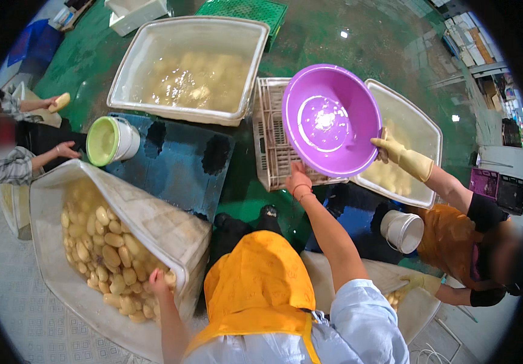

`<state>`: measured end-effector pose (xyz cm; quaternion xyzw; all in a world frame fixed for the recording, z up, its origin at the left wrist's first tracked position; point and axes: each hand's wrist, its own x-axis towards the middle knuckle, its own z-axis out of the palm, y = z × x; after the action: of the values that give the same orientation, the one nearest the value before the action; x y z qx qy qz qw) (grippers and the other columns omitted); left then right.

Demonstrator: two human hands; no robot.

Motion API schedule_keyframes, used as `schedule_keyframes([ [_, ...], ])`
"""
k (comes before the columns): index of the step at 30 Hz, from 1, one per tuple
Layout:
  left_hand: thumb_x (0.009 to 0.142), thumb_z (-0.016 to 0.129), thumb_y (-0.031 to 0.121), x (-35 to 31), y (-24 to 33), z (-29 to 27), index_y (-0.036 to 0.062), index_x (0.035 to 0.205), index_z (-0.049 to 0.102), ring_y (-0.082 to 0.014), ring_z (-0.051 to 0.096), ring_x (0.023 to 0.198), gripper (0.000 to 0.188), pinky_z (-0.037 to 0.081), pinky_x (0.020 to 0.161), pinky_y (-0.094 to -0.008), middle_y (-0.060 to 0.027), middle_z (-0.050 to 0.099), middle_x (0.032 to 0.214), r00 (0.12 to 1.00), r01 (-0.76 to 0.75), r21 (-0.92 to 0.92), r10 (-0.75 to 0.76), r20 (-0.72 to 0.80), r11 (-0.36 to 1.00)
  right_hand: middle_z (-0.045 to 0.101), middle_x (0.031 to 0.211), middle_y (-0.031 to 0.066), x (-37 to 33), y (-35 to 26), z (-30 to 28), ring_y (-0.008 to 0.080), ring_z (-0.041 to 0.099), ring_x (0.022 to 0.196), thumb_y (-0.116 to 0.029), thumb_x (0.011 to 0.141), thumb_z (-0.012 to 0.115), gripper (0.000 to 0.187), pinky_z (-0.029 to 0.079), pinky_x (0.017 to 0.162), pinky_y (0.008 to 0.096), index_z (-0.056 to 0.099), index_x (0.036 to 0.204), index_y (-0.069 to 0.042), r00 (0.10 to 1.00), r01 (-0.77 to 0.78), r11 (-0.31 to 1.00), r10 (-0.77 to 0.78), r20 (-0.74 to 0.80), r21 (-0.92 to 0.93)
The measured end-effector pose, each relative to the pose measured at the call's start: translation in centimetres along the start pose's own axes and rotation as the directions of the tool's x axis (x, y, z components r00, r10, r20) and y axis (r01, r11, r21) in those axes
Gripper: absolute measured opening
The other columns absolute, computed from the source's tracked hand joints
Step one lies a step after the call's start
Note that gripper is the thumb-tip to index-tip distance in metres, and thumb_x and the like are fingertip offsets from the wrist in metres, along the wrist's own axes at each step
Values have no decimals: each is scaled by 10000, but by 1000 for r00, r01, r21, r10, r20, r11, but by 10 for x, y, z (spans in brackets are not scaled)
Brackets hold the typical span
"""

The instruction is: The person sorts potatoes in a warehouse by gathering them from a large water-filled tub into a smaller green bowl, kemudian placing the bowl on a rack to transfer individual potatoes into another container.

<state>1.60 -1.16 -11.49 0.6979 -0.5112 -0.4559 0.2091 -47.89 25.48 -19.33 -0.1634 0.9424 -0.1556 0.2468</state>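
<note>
A shiny purple basin (334, 118) is tipped over the top of a slatted crate (270, 130), and no contents show inside it. My right hand (298, 182) is closed on its near rim. A co-worker's yellow-gloved hand (388, 148) grips the rim's right side. To my left, my left hand (159, 281) hangs over pale yellow potatoes (113, 252) in a big white tub (152, 212), close to the tub's right wall. Its fingers are small and partly hidden, so their grip is unclear.
Beyond a blue platform (179, 158) stands a white tub (237, 112) of cloudy water. A green-rimmed bucket (100, 142) sits on the platform. At right are another tub (434, 142), a white bucket (404, 230) and the gloved co-worker. Someone at left holds a potato (60, 102).
</note>
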Motion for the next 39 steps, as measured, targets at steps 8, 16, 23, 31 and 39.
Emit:
schedule_keyframes([
  [8, 767, 519, 91, -44, 23, 7, -31, 925, 569, -192, 536, 829, 205, 427, 765, -288, -100, 587, 898, 959, -48, 298, 128, -253, 953, 425, 1051, 103, -7, 44, 44, 340, 477, 946, -128, 645, 578, 431, 412, 774, 446, 454, 1057, -109, 855, 248, 848, -419, -306, -468],
  [16, 805, 508, 79, -65, 34, 24, -26, 938, 565, -226, 544, 832, 179, 425, 768, -318, -134, 584, 903, 878, -268, 524, 429, -214, 809, 460, 804, 51, -1, 21, 24, 211, 543, 761, -120, 728, 513, 76, 472, 585, 333, 465, 785, -104, 867, 257, 788, -445, -227, -560],
  [23, 823, 499, 67, -74, 50, 26, -38, 929, 551, -198, 530, 825, 157, 424, 756, -295, -114, 573, 901, 916, -310, 348, 376, -141, 885, 467, 829, 70, 3, 18, 24, 208, 570, 748, -117, 648, 617, 240, 490, 584, 322, 465, 831, -88, 904, 316, 720, -426, -33, -618],
  [31, 808, 504, 53, -72, 42, 20, -32, 910, 564, -169, 540, 798, 145, 429, 750, -279, -91, 589, 857, 946, -319, 75, 322, -28, 945, 448, 911, 77, -80, -51, 71, 206, 565, 815, -295, 596, 725, 490, 489, 615, 323, 432, 921, -75, 940, 309, 776, -338, 52, -550],
  [39, 809, 506, 50, -64, 26, 8, -18, 921, 552, -185, 533, 845, 139, 421, 770, -277, -91, 579, 901, 925, -367, -5, 366, 106, 930, 458, 923, 89, -175, -108, 146, 242, 564, 788, -258, 626, 689, 426, 478, 617, 356, 446, 921, -71, 954, 283, 859, -298, 33, -427],
])
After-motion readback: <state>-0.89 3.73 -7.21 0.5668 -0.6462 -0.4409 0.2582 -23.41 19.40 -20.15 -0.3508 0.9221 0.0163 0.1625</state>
